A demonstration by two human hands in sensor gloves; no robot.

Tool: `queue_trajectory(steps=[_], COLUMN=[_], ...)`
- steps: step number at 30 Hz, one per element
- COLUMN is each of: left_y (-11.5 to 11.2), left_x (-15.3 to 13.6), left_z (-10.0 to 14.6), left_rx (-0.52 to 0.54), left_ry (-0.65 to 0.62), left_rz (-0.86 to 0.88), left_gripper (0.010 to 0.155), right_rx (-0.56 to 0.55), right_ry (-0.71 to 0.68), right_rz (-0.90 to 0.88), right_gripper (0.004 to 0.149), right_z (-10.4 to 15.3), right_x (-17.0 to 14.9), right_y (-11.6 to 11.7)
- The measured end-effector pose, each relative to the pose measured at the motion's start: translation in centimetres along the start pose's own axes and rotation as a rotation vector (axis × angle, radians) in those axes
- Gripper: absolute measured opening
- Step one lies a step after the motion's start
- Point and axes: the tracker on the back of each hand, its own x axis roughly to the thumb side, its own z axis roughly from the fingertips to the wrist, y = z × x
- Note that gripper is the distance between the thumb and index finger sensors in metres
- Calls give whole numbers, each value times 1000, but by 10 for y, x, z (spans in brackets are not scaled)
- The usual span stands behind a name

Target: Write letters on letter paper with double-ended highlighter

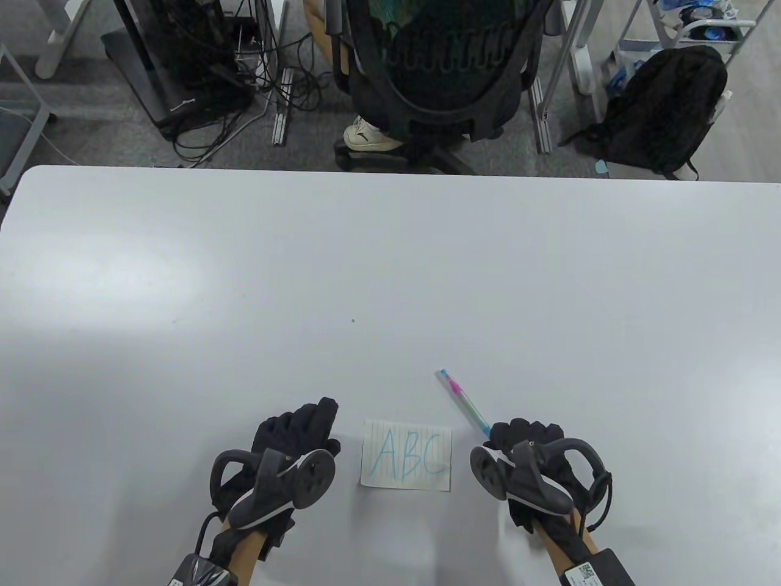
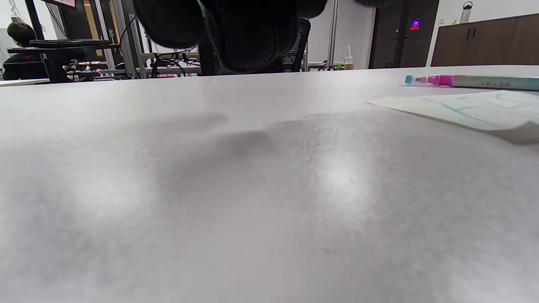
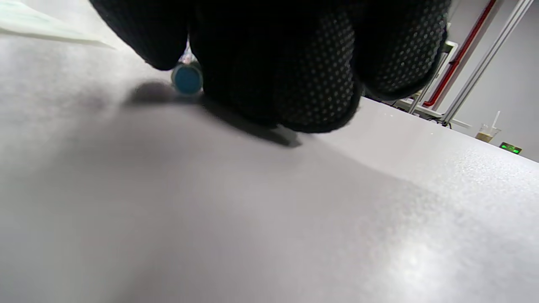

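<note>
Letter paper: "ABC" (blue, handwritten). Print on highlighter barrel too small to read.

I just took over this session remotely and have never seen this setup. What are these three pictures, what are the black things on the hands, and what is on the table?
There is no machine here: a person wearing black sensor gloves works at a white table. The controller-like part strapped to the back of each hand is a tracker; the fingers do not hold it.

The table view looks down from above. The other two views come from a low camera on each wrist, so the dark shapes at their top edges are gloved fingers.

Between the hands lies a small lined letter paper with "ABC" in blue. The left hand rests beside it, holding nothing. The right hand has its fingers on the near end of the highlighter, which lies on the table with its pink and blue end pointing away. Whether it truly grips it, I cannot tell.
</note>
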Motion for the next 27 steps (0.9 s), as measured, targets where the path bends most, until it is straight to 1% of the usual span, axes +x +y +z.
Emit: queue_trajectory(steps=[8, 13, 19, 24, 27], left_y=[1, 2, 0, -5, -9], left_x=[-2, -8, -18, -27, -30], left_z=[0, 0, -1, -2, -3], left_rx=[7, 12, -5, -36, -71], left_ry=[18, 58, 111, 167, 194], left_rz=[-18, -21, -19, -34, -72], left_gripper=[66, 67, 69, 71, 74], right_rx=[-87, -146, -172, -137, -111], right_ry=[40, 75, 124, 165, 182], right_rz=[-135, -176, -162, -95, -67], right_gripper=[54, 59, 61, 62, 63], right_z=[11, 18, 23, 24, 23], right_x=[-19, -37, -56, -67, -71], right_y=[-25, -31, -22, -5, 6])
